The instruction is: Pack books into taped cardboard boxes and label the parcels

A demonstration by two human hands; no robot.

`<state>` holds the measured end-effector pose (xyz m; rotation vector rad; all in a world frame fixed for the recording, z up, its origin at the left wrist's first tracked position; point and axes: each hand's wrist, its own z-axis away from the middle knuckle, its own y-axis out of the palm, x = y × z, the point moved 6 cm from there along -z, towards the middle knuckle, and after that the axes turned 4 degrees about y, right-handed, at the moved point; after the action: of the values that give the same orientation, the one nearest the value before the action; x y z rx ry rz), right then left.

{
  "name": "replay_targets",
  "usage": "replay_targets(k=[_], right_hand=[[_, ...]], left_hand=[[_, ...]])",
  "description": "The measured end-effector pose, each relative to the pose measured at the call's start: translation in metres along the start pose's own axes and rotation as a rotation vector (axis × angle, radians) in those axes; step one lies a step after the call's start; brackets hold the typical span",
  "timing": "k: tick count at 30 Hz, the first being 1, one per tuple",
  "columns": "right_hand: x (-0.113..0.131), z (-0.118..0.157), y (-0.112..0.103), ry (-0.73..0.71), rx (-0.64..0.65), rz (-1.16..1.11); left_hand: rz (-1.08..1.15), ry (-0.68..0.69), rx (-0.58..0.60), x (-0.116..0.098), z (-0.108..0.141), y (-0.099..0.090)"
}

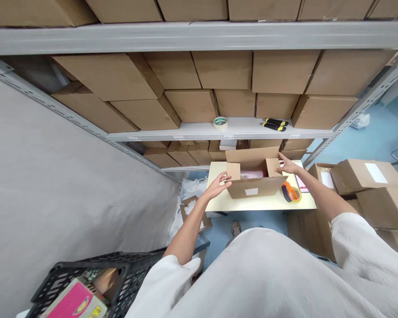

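"Brown cardboard box [268,187], head view: location and reason?"

"Stands on the pale yellow table [219,203], between both hands. Open at the top, back flap raised, presumably for access to the pinkish package [252,175] inside."

"Orange tape dispenser [288,190]?"

"Lies on the table, just beside the box's right end; probably kept there for easy reach. Same likely reason for the tape roll [220,125] and black-and-yellow tools [274,127] near the front of the shelf [242,123]."

"Left hand [216,186]?"

"Fingers apart, loosely curled at the box's left end; not clamped. Touching or just short: cannot tell."

"Right hand [288,165]?"

"Thumb and fingers apart at the right-end flaps, thumb toward the short flap, forefinger near the back flap's corner."

"Arm pose?"

"Extended forward and down, converging from both sides; likely for steadying both ends evenly."
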<state>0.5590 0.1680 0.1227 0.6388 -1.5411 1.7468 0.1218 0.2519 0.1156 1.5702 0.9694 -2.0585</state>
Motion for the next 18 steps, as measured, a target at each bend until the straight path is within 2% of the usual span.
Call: replay_targets(k=[4, 10, 13, 18], right_hand=[[0.002, -0.010, -0.002, 0.022, -0.007, -0.109], [-0.001, -0.009, -0.004, 0.062, -0.035, -0.052], [0.000, 0.001, -0.008, 0.076, 0.012, -0.060], [0.003, 0.021, -0.014, 0.196, 0.153, -0.192]], left_hand=[[-0.014, -0.014, -0.005, -0.003, -0.001, -0.001], [0.009, -0.022, -0.046, -0.003, -0.003, -0.001], [-0.001, -0.007, -0.092, 0.002, -0.008, 0.000], [-0.059, -0.029, -0.262, 0.019, -0.019, -0.004]])
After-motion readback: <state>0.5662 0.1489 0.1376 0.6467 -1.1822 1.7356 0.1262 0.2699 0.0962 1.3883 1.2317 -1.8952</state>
